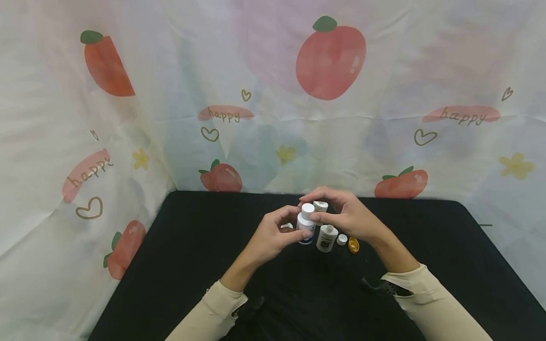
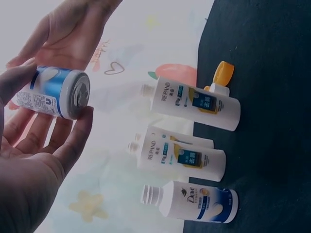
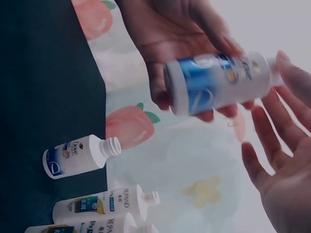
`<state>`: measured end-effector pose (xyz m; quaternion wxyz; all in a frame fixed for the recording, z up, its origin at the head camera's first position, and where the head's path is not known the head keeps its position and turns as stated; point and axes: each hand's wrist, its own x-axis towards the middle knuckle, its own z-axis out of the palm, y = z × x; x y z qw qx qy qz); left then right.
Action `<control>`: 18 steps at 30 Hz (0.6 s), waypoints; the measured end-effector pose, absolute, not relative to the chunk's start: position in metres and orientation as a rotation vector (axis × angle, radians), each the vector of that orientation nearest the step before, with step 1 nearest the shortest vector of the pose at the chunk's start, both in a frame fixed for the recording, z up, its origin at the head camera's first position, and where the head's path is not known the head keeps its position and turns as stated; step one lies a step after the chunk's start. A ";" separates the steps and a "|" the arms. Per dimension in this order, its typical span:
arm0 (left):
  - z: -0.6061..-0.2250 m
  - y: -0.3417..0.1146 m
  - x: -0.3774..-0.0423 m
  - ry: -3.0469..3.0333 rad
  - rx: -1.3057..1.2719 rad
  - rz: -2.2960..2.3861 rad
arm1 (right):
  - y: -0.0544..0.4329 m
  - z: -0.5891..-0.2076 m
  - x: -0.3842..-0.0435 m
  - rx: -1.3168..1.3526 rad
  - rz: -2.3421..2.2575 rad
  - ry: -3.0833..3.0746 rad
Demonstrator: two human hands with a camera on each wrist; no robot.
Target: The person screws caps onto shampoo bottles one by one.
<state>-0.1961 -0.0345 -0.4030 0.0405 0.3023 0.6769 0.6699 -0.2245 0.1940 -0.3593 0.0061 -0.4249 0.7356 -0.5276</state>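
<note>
A white-and-blue Dove bottle (image 1: pixel 304 226) is held up by my left hand (image 1: pixel 273 232), thumb and fingers curled round its body. On its top sits a white cap (image 1: pixel 307 210). My right hand (image 1: pixel 357 216) pinches this cap between thumb and forefinger; the other fingers spread apart in the right wrist view. Near the hands stand an uncapped Repand bottle (image 2: pixel 194 103), a second Repand bottle (image 2: pixel 182 158) and another uncapped Dove bottle (image 3: pixel 75 158), partly hidden behind my left hand in the head view.
A small white cap (image 1: pixel 342 239) and an orange flip cap (image 1: pixel 353 245) lie on the black table (image 1: pixel 213 255), right of the front Repand bottle. A printed cloth (image 1: pixel 264 61) hangs behind the table and along its left side.
</note>
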 end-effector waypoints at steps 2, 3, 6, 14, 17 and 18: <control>-0.402 -0.036 -0.196 2.055 0.926 2.044 | 0.197 -0.359 -0.226 -1.350 -1.636 2.266; -0.401 -0.037 -0.195 2.046 0.930 2.036 | 0.198 -0.359 -0.227 -1.354 -1.634 2.247; -0.400 -0.037 -0.195 2.025 0.945 2.013 | 0.201 -0.359 -0.228 -1.362 -1.631 2.200; -0.401 -0.036 -0.195 2.030 0.961 2.011 | 0.196 -0.362 -0.229 -1.459 -1.668 2.123; -0.401 -0.036 -0.195 2.034 0.961 2.006 | 0.194 -0.363 -0.230 -1.508 -1.685 2.099; -0.401 -0.036 -0.195 2.034 0.963 2.007 | 0.193 -0.363 -0.230 -1.514 -1.690 2.095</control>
